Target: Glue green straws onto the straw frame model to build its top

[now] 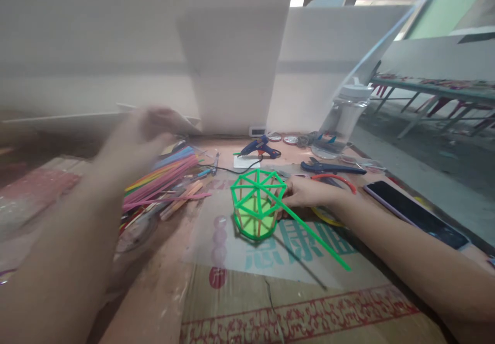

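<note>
A small round cage of green and brown sticks (258, 193) stands upright on the printed sheet, with a spoked top and a light green base. One long green stick (315, 235) runs from its top out toward the lower right. My right hand (296, 192) closes on the cage's right side; some fingertips are hidden behind it. My left hand (158, 122) is raised above the back left of the table, near a bundle of coloured sticks (166, 176). Motion smears its fingers, so their pose is unclear.
A blue glue gun (255, 147) rests behind the cage, its cord trailing left. To the right are blue-handled cutters (332, 167), a see-through bottle (342, 119) and a phone (417, 212). White boards (232, 65) rise behind the table.
</note>
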A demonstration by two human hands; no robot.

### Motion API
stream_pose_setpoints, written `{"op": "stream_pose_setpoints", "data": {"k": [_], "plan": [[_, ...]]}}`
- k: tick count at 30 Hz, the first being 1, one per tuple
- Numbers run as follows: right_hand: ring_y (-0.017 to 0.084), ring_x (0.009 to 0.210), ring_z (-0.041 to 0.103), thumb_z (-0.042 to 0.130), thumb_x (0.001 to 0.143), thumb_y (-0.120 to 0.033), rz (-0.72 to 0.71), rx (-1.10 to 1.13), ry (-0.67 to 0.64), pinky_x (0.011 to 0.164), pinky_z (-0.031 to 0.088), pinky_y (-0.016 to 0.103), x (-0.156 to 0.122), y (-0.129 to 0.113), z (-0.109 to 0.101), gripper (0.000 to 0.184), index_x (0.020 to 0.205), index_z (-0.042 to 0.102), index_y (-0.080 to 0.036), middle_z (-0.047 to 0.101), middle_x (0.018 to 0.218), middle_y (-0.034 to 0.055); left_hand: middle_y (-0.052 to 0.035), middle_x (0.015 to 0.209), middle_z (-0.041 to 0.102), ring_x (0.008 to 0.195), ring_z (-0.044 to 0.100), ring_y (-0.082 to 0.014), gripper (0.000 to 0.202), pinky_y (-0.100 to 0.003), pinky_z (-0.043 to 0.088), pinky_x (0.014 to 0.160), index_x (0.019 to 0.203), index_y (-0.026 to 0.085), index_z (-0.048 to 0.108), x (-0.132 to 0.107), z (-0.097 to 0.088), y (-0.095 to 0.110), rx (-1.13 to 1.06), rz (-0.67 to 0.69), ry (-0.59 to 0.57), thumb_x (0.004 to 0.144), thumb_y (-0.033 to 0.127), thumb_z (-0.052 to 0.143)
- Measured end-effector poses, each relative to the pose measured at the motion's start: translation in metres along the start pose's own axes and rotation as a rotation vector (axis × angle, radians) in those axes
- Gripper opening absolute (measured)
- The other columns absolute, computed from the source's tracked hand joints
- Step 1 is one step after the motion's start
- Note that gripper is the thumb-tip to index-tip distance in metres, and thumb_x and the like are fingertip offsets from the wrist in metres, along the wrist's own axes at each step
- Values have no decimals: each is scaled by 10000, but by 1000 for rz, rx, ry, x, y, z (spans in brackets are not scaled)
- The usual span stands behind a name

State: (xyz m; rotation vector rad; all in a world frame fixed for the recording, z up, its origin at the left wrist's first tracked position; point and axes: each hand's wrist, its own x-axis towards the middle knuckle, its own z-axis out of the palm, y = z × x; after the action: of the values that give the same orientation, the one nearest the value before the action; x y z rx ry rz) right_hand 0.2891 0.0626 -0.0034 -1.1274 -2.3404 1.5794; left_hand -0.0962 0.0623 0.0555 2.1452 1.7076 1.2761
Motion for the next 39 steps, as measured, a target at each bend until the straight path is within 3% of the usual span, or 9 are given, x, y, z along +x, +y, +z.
{"op": "stream_pose_setpoints", "data": {"k": [4,9,14,17,19,22,27,34,39], "plan": [[212,786,735,793,761,-520,18,17,-29,749,574,307,-3,-7,0,404,910,807,-144,782,812,53,-80,1157,744,1053,680,-256,380,-406,507,958,1166,170,704,-13,34,54,-144,-35,-350,932,453,604],[220,900,758,772,809,-465,65,108,-63,835,573,338,-24,2,-39,417,1119,768,-187,807,944,65,-56,1053,768,1027,695,-263,362,-371,519,894,1046,210,742,-25,64,55,-181,-25,-473,921,488,548],[187,760,706,668,882,-551,-27,-40,321,731,550,323,-37,2,-62,390,939,744,-173,774,840,54,-58,942,752,885,694,-232,399,-296,522,681,944,202,739,-27,68,52,-310,-190,-552,902,560,566],[189,750,683,596,946,-518,-188,-190,652,724,540,332,-36,-16,-43,364,859,713,-185,744,808,51,-48,867,724,779,654,-193,391,-266,487,626,927,184,719,-28,72,57,-388,-257,-554,881,555,605],[217,951,699,563,992,-394,-381,-376,760,882,537,374,-35,-33,-23,260,982,736,-200,766,990,75,-40,844,712,760,637,-182,364,-273,489,657,936,177,707,-30,73,62,-433,-279,-529,869,526,626],[224,1287,582,477,1038,-245,-629,-623,580,1126,420,435,-36,-56,6,306,1265,678,-205,688,1333,90,-40,856,708,803,636,-191,343,-291,493,710,956,176,708,-31,73,67,-466,-271,-538,852,496,642],[227,1435,426,420,1067,-279,-640,-700,390,1246,264,495,-34,-65,28,385,1405,566,-166,614,1455,77,-32,878,690,824,622,-189,356,-281,467,698,1008,187,714,-31,73,67,-492,-271,-581,853,498,631],[246,1315,531,474,1057,-409,-656,-673,459,1174,346,489,-28,-57,30,369,1298,614,-168,655,1363,121,-3,733,633,675,566,-154,289,-274,443,660,820,177,696,-32,83,73,-535,-393,-515,815,462,654],[237,1209,575,518,1045,-324,-588,-637,541,1076,426,425,-23,-70,33,305,1288,615,-167,691,1261,103,9,727,632,672,564,-143,198,-276,448,682,872,185,710,-31,85,74,-633,-453,-524,820,362,639]]}}
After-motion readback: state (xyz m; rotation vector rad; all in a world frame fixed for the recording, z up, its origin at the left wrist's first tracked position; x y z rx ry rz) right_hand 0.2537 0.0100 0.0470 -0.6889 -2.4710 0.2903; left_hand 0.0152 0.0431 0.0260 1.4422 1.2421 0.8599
